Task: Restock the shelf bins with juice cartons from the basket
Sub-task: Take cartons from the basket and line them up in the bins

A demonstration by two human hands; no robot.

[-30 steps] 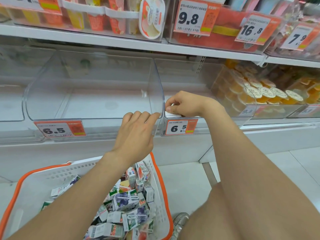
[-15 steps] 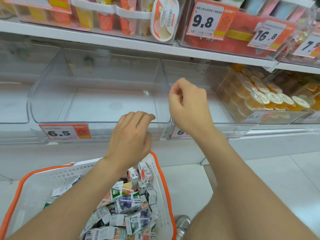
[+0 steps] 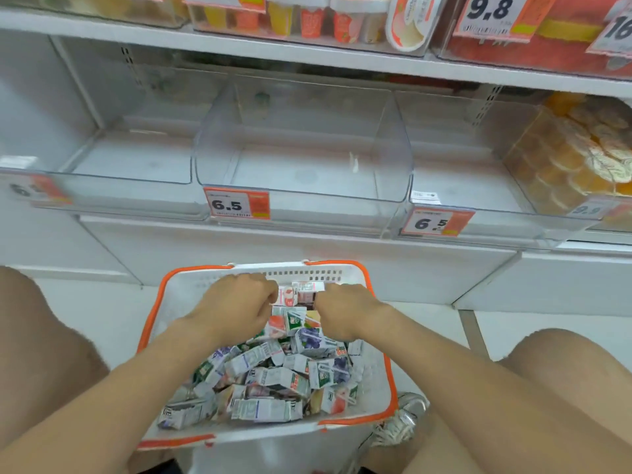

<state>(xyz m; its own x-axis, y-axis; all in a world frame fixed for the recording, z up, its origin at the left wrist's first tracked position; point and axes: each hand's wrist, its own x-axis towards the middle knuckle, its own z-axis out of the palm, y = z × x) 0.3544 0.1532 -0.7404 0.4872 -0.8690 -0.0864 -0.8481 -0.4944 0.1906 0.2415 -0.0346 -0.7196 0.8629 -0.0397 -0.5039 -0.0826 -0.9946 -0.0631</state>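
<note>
- White plastic basket [image 3: 191, 295] with an orange rim sits between our knees, near the shelf, heaped with small juice cartons [image 3: 273, 381].
- Our left grip [image 3: 239, 306] and right grip [image 3: 345, 311] are down at the basket's far end, fingers curled among the top cartons; we cannot tell whether either clasps one.
- Farther off, clear shelf bins [image 3: 393, 148] stand side by side, two fronted by 6.5 price tags [image 3: 236, 203].

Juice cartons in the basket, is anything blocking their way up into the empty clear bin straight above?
Nothing visible does. The middle bin is open on top with nothing inside; the basket sits below it, and the left hand and right hand reach the juice cartons unhindered.
</note>
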